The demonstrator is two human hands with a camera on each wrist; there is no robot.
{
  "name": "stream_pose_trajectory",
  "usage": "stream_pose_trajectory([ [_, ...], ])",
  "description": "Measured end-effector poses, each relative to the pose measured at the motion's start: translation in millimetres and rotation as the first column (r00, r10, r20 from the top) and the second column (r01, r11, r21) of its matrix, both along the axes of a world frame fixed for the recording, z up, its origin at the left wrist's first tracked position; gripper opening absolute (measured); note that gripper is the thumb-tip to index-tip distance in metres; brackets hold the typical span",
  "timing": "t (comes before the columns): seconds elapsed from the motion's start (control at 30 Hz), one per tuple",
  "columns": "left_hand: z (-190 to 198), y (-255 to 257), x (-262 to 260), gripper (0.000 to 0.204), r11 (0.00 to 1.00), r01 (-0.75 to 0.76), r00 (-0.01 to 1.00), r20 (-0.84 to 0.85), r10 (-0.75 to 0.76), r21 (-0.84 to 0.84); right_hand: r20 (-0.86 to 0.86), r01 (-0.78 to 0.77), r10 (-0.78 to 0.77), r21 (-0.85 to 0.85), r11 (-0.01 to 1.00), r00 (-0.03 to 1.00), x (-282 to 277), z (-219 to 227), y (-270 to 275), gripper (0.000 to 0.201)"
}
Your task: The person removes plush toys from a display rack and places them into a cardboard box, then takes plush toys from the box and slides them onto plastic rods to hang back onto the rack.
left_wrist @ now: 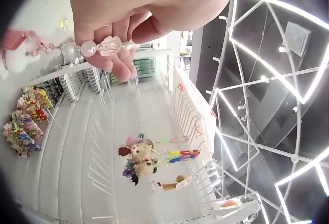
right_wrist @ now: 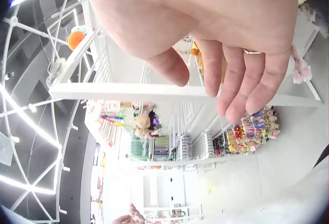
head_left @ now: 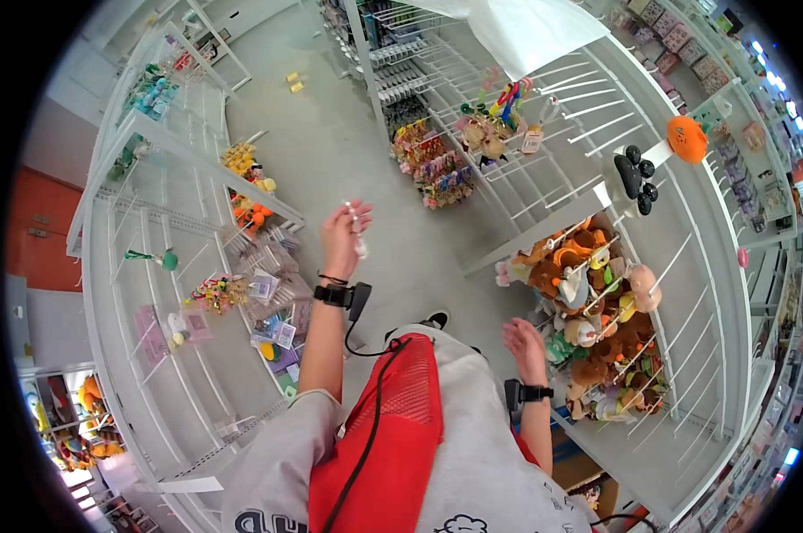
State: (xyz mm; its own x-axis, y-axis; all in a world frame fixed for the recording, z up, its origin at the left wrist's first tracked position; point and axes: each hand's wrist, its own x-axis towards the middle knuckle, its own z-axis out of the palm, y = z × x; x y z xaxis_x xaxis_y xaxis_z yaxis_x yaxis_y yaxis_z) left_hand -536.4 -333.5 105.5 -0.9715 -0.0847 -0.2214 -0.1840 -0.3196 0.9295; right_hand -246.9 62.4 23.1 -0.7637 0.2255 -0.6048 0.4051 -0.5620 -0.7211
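My left hand (head_left: 339, 240) is raised in front of me over the aisle, between the two rack rows. It holds a beaded keychain strap (left_wrist: 107, 46) of clear and pale pink beads between thumb and fingers. From the strap a pink chain leads to a pink-and-white charm (left_wrist: 16, 49), blurred at the edge of the left wrist view. My right hand (head_left: 527, 348) hangs at my right side near the rack of plush toys (head_left: 588, 293), its fingers loosely bent with nothing in them.
White wire racks with long hooks (head_left: 677, 329) stand on my right, bearing plush keychains (head_left: 486, 138). On the left, another rack (head_left: 166, 329) holds packaged goods (head_left: 272, 284) and yellow plush toys (head_left: 241, 160). Small yellow things (head_left: 295, 82) lie on the floor ahead.
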Motion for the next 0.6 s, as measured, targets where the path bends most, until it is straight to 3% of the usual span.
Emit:
stream_pose_trajectory([
  [0.13, -2, -4, 2, 0.041, 0.999, -0.021, 0.999, 0.029, 0.022, -0.031, 0.012, -0.181, 0.181, 0.031, 0.983, 0.983, -33, 23, -11, 0.033],
  [0.23, -7, 20, -17, 0.040, 0.994, 0.008, 1.000, 0.027, -0.005, -0.110, 0.012, -0.184, 0.184, 0.055, 0.981, 0.983, -38, 27, -15, 0.032],
  [0.3, -15, 49, -40, 0.040, 0.967, 0.117, 0.993, 0.023, -0.115, -0.228, 0.020, -0.174, 0.173, 0.079, 0.982, 0.985, -30, 29, -12, 0.033],
  [0.43, -43, 124, -100, 0.043, 0.967, 0.250, 0.965, 0.096, -0.245, -0.047, 0.030, -0.027, 0.025, 0.065, 0.998, 0.999, 4, 24, -12, 0.034],
  [0.53, -84, 179, -157, 0.039, 0.969, 0.197, 0.980, -0.050, -0.192, 0.148, 0.033, 0.087, -0.089, 0.059, 0.994, 0.996, 38, 22, -7, 0.036],
  [0.6, -84, 202, -180, 0.038, 0.948, 0.302, 0.945, -0.162, -0.284, 0.099, 0.064, 0.209, -0.214, 0.079, 0.975, 0.975, 58, 26, -5, 0.036],
])
